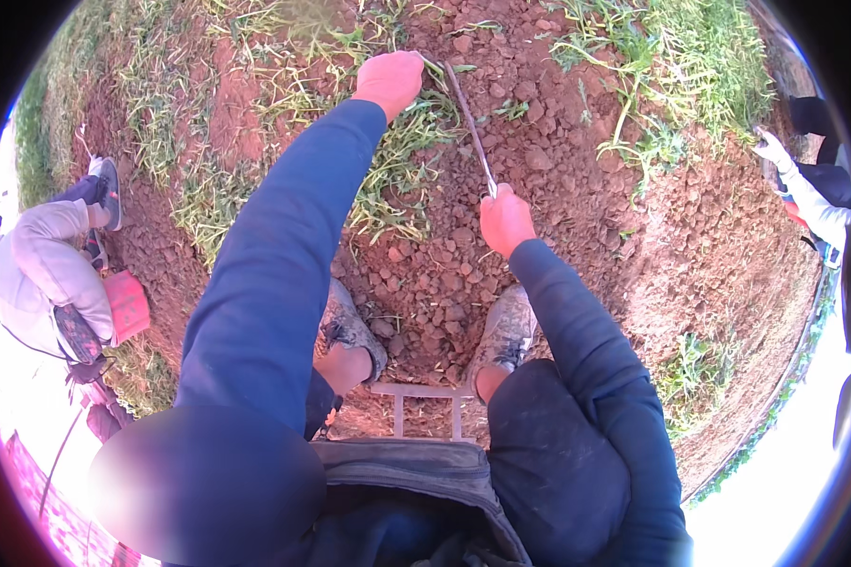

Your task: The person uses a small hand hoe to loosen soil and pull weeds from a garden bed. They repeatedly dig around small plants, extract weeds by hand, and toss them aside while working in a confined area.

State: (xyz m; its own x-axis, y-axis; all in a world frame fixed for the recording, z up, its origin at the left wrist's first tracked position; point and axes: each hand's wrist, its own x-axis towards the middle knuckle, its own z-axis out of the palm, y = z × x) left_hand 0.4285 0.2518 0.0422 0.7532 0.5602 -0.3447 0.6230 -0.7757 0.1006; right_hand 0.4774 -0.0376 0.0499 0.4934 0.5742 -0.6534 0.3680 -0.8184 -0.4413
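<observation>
My right hand (pixel 508 220) grips the near end of a thin, rod-like hand tool (pixel 470 127), with a shiny metal part just above the fist. The rod slants up and left over the loose soil, and its far end lies among weeds beside my left hand. My left hand (pixel 390 81) is closed in a fist, back upward, over leafy green weeds (pixel 404 159). A pale narrow strip runs from that fist toward the rod's far end; I cannot tell whether it is a stem or part of the tool. The fist hides whatever is inside it.
Cloddy reddish soil (pixel 432 305) lies between my shoes (pixel 507 322). A metal frame (pixel 422 390) stands behind them, near a dark open bag (pixel 404 457). A person in pale clothing (pixel 57 255) is at left by a red object (pixel 126 305). Another person's gloved hand (pixel 774 150) shows at right, near standing weeds (pixel 709 71).
</observation>
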